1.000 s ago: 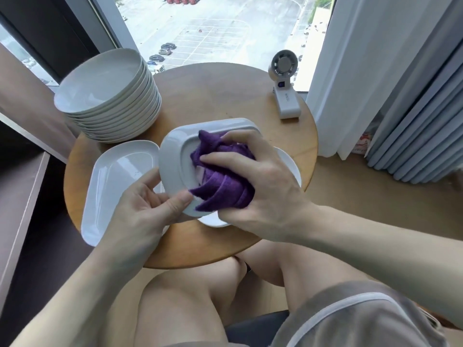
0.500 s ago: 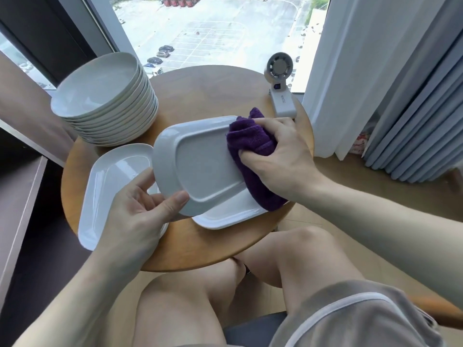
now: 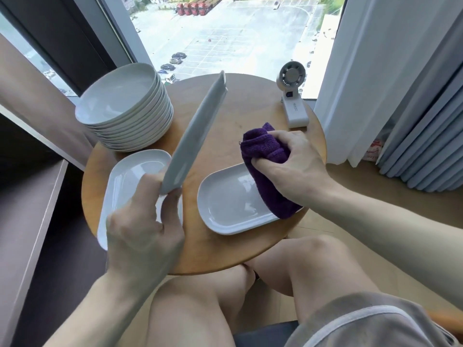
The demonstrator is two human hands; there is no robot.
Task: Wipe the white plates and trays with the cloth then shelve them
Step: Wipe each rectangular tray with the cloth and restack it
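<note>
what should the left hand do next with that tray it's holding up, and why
Probably lower the held tray flat onto the left tray. The left hand grips it on edge, clear of the cloth, while the right hand grips the cloth over the right tray on the table, so that one looks next for wiping.
</note>
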